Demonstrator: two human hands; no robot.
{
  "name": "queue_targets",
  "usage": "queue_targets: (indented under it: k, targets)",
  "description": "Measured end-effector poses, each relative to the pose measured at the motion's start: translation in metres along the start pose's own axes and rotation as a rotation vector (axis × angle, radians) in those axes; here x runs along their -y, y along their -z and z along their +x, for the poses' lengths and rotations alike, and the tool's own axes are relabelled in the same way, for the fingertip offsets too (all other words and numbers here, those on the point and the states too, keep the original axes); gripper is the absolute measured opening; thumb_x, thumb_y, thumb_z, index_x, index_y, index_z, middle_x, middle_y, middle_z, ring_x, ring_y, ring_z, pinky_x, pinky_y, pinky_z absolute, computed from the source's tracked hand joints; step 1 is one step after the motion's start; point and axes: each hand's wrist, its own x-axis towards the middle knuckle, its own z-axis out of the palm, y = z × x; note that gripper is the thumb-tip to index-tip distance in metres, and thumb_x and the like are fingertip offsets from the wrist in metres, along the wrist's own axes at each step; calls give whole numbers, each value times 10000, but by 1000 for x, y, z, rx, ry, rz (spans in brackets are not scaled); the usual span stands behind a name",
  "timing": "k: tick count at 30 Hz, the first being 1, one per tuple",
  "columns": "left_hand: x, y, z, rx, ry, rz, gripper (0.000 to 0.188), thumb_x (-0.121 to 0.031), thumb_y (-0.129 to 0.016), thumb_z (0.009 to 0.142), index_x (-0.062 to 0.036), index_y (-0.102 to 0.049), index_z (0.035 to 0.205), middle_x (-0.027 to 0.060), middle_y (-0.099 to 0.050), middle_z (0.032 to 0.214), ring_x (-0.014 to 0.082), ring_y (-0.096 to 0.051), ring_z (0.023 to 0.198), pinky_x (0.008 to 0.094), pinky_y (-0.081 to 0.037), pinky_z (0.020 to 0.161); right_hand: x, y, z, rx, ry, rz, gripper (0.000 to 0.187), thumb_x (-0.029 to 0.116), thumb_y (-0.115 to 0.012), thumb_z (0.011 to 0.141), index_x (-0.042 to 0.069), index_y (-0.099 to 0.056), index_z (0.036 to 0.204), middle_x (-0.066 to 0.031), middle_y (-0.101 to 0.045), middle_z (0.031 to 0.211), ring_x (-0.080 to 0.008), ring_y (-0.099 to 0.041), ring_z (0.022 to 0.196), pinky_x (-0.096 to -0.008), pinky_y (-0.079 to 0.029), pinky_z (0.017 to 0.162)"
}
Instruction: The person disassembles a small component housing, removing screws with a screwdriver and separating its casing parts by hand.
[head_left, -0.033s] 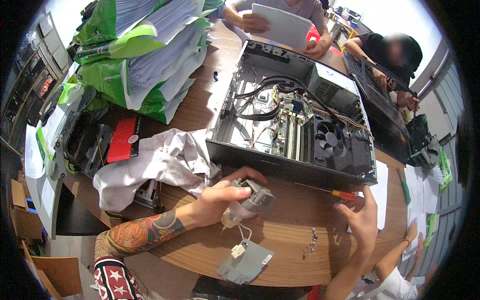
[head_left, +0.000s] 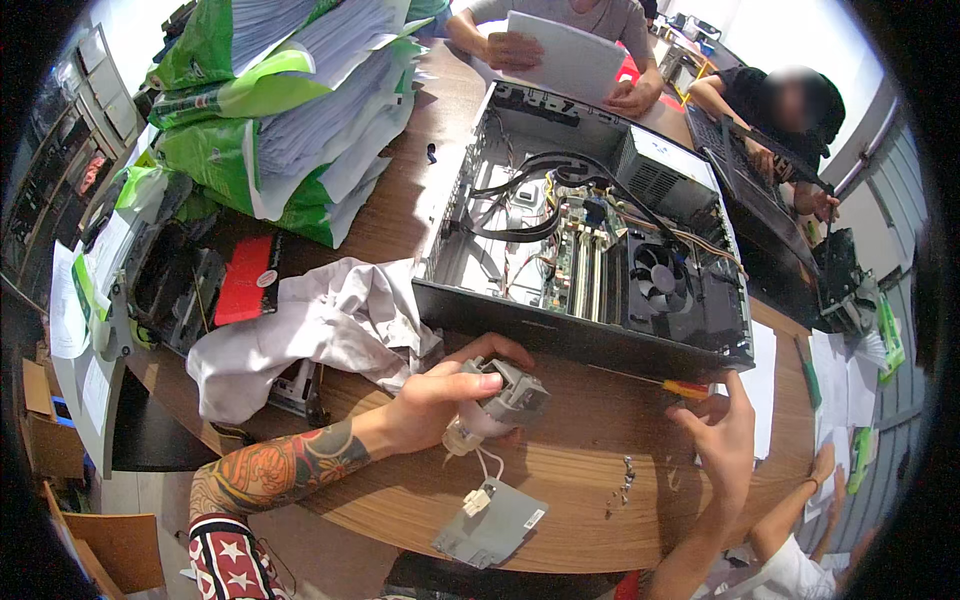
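Your left hand (head_left: 432,398) is clamped on a grey housing (head_left: 515,398), thumb across its top. The housing is held above the near part of the desk (head_left: 580,445), left of centre, with a clear, rounded part at its lower left. A white lead (head_left: 490,460) hangs below it, ending in a white connector (head_left: 475,502) over a flat grey plate (head_left: 505,530), which lies at the near edge.

Your right hand (head_left: 722,440) has its fingers closed on the red-and-yellow handle of a screwdriver (head_left: 687,389), just beside the near right corner of an open computer case (head_left: 560,322); shaft too faint to trace. Left of that hand, a loose group of small screws (head_left: 627,475) lies on the wood.

The case sits beyond both hands, uncovered: black fan (head_left: 658,280) at near right, power supply (head_left: 672,165) at far right, black cables (head_left: 520,235) looping across the middle. White cloth (head_left: 320,320) is crumpled at its left, partly under a red-and-black box (head_left: 250,278). Far left: tall paper stack (head_left: 310,130) in green wrappers. Far side: a seated person (head_left: 620,25) holding a pale, flat sheet (head_left: 565,58).
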Motion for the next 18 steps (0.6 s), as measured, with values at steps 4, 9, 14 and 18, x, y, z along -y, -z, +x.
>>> queue_targets:
  k: [4, 9, 14, 18]
  targets:
    - [3, 4, 0, -18, 4, 2, 501, -341, -584, 887, -35, -420, 1249, 136, -589, 1064, 204, -602, 953, 356, -537, 776, 14, 7, -2, 3, -182, -73, 368, 33, -800, 681, -6, -572, 968, -85, -656, 739, -73, -581, 609, -213, -445, 511]
    - [4, 2, 2, 8, 29, -36, 476, -374, -536, 923, -50, -425, 1254, 140, -592, 1073, 211, -610, 941, 361, -553, 736, 0, 9, -4, -39, -62, 172, 247, -55, -763, 672, 6, -633, 873, -82, -666, 787, -111, -629, 696, -215, -487, 630]
    - [5, 4, 3, -10, 93, 26, 555, -477, -418, 955, -18, -447, 1266, 188, -614, 1074, 298, -651, 810, 412, -545, 700, 33, -32, -15, 44, 527, 187, 212, -94, -709, 661, 25, -687, 835, -145, -661, 887, -232, -657, 829, -268, -513, 701]
    - [3, 5, 3, 0, 208, 83, 669, -582, -341, 945, 24, -548, 1139, 173, -636, 1008, 273, -654, 779, 378, -549, 667, 40, -56, -21, -24, 897, -48, 369, -50, -690, 598, 92, -735, 936, -67, -582, 769, -190, -602, 694, -273, -498, 576]
